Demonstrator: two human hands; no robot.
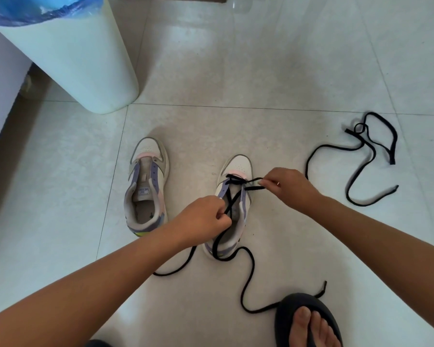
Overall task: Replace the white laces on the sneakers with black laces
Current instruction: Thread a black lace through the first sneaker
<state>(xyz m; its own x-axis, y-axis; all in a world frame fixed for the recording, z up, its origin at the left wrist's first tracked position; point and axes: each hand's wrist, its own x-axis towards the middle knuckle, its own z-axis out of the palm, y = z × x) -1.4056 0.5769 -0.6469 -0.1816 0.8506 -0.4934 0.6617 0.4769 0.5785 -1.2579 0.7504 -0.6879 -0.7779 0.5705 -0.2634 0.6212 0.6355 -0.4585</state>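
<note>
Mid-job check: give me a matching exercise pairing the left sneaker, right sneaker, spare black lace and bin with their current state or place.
Things:
1. left sneaker
2. right sneaker
3. spare black lace
4. white bin

States:
A. loose on the floor tiles, far right
B. upright at top left, blue liner
C. no lace in its eyelets
D. partly laced in black, both hands gripping the lace

Pairs: 1-C, 2-D, 3-A, 4-B

White-and-lilac sneakers [148,186] with pink accents, black laces [361,156], pale marbled floor tiles [261,58].
</note>
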